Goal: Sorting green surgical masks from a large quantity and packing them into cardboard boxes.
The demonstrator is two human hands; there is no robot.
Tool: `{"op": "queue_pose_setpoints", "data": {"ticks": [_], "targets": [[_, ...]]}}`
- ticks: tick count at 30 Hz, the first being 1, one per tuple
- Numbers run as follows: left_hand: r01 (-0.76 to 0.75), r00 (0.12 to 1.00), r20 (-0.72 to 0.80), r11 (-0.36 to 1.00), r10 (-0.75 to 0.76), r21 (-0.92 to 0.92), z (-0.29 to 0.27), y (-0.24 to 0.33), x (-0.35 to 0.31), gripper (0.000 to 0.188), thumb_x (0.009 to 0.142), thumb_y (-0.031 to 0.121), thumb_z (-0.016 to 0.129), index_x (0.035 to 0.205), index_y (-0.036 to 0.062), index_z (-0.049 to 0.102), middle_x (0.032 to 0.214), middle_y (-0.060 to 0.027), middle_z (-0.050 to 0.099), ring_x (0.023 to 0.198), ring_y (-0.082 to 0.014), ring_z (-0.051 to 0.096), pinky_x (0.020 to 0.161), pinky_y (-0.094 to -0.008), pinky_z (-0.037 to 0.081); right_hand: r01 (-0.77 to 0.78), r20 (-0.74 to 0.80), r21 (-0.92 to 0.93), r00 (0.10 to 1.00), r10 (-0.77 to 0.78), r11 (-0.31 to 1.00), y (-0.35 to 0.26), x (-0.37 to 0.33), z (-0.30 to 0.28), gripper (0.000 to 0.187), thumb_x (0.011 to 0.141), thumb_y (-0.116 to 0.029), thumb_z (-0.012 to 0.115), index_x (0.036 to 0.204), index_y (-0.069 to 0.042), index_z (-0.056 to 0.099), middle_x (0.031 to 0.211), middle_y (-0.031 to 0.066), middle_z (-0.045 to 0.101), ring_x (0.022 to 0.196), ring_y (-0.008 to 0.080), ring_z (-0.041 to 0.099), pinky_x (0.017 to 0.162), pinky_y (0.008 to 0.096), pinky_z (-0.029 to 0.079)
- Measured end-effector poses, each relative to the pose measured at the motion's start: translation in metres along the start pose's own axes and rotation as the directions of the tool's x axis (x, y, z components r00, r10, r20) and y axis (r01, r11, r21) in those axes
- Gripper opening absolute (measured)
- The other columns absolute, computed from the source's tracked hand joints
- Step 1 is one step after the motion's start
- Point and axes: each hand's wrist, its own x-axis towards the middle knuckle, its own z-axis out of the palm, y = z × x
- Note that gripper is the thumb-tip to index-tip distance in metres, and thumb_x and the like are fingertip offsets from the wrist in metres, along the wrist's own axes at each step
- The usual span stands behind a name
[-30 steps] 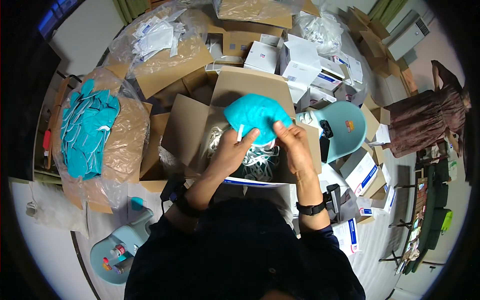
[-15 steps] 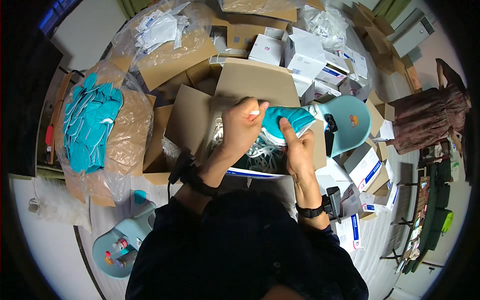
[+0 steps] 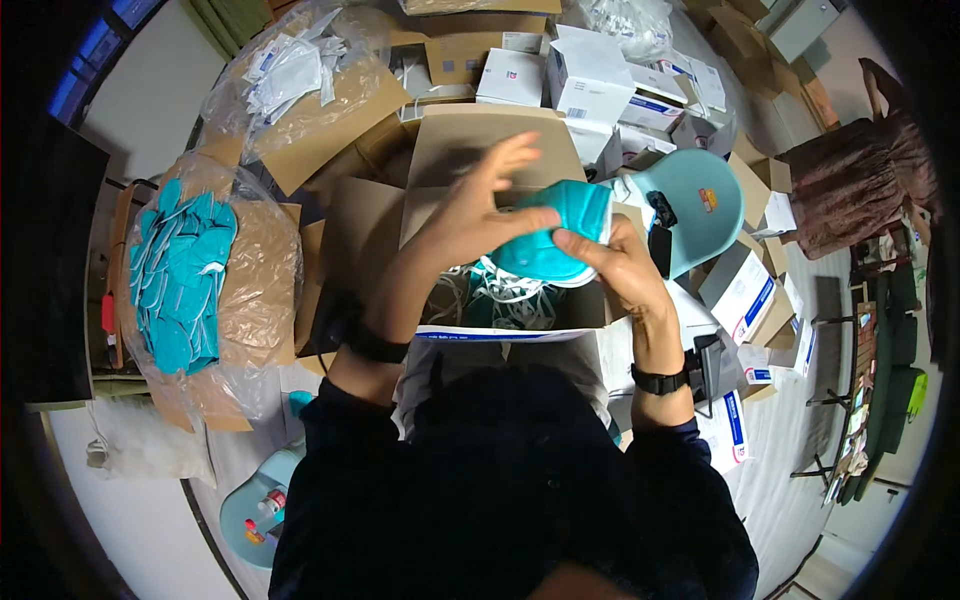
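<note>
A teal cup-shaped face mask (image 3: 553,240) with a white edge is held above an open cardboard box (image 3: 499,137) in front of me. My right hand (image 3: 628,268) grips its right side, thumb on the teal face; whether more masks are stacked beneath it is hidden. My left hand (image 3: 487,215) has its fingers spread and slightly blurred, with the thumb against the mask's left side. Inside the box lies a tangle of white straps (image 3: 512,300), with a little teal showing among them.
On the left, a plastic-lined box (image 3: 262,300) bears a pile of teal masks (image 3: 185,275). White packets (image 3: 295,70) lie in plastic at the back left. White cartons (image 3: 598,80) crowd the back and right. Light-blue stools stand at right (image 3: 705,225) and lower left (image 3: 245,510).
My left hand has gone from a fist round a small white thing to spread fingers. The mask has turned, its teal face now showing more fully. My view has shifted slightly.
</note>
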Motion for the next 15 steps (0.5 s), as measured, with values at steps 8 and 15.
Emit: {"op": "queue_pose_setpoints", "data": {"ticks": [8, 15], "targets": [[0.324, 0.891, -0.239, 0.909, -0.386, -0.26, -0.018, -0.011, 0.004, 0.029, 0.082, 0.02, 0.076, 0.101, -0.0001, 0.068, 0.093, -0.0071, 0.07, 0.084, -0.0115, 0.063, 0.076, -0.0295, 0.051, 0.101, -0.139, -0.295, 0.979, -0.147, 0.95, 0.007, 0.004, -0.023, 0.017, 0.088, -0.015, 0.072, 0.08, 0.0, 0.069, 0.071, -0.0025, 0.063, 0.066, 0.0043, 0.052, 0.064, 0.0198, 0.042], [0.242, 0.881, -0.283, 0.877, -0.378, -0.416, 0.008, -0.026, -0.003, 0.033, 0.085, 0.009, 0.073, 0.114, 0.0001, 0.061, 0.103, -0.006, 0.068, 0.09, -0.0121, 0.063, 0.082, -0.0287, 0.051, 0.403, -0.279, 0.474, 0.912, -0.301, 0.783, 0.004, 0.021, 0.014, 0.021, 0.1, -0.02, 0.053, 0.089, -0.004, 0.061, 0.079, 0.0086, 0.066, 0.073, 0.0155, 0.061, 0.071, 0.0247, 0.047]]}}
